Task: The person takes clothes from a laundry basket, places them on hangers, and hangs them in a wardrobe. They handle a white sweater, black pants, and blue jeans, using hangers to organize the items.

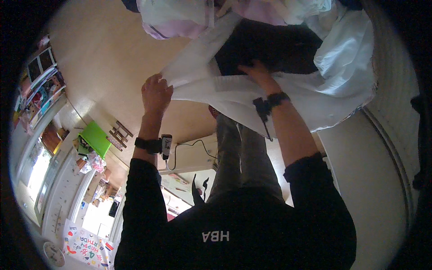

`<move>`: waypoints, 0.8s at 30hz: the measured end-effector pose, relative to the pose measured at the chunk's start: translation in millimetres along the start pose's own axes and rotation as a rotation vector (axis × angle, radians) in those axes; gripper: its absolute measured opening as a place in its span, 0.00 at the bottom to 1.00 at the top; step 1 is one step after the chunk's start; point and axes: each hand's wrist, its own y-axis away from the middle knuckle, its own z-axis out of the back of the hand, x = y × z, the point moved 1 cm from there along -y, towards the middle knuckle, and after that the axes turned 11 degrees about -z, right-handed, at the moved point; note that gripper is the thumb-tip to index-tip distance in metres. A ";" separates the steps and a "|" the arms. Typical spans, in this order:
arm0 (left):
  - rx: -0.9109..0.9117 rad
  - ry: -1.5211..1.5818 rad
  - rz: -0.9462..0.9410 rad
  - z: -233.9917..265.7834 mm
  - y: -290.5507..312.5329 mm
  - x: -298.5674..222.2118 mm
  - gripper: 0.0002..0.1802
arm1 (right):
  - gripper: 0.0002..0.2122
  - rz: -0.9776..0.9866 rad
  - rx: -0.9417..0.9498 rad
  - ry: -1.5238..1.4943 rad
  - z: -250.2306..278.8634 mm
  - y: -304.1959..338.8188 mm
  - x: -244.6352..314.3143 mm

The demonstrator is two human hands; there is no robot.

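Note:
A large white sheet-like material, perhaps a bag (288,96), spreads in front of me around a dark area (274,45). Whether that area is a dark cloth or a shaded inside, I cannot tell. My left hand (156,92) is closed on the white material's left corner and pulls it into taut folds. Over the near edge reaches my right hand (256,72), its thumb and fingers apart against the dark area. Its far fingers are hard to make out in the shade. Bunched white material (344,54) stands up on the right.
Pale purple and white bundles (180,20) lie at the far side. Tan floor (108,54) stretches to the left, with a small wooden stool (119,135) and a green panel (95,138). Shelves with mixed items (42,85) line the left. A ribbed pale surface (396,76) borders the right.

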 end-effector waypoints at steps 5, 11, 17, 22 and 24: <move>0.039 0.035 -0.085 -6.2 7.1 -24.8 0.17 | 0.35 -0.061 -0.008 0.196 -6.5 16.8 25.8; -0.003 0.282 -0.150 10.1 18.6 -60.5 0.17 | 0.31 -0.008 0.161 0.164 9.1 31.0 35.7; 0.057 0.401 -0.148 40.6 61.6 -81.0 0.16 | 0.30 0.313 0.107 0.586 56.5 88.2 19.0; -0.010 0.498 -0.115 75.3 89.8 -82.6 0.13 | 0.28 0.124 -0.135 0.074 139.3 167.0 -18.7; -0.030 0.547 -0.109 93.0 98.4 -80.5 0.13 | 0.27 0.131 -0.152 -0.064 166.2 199.1 -26.9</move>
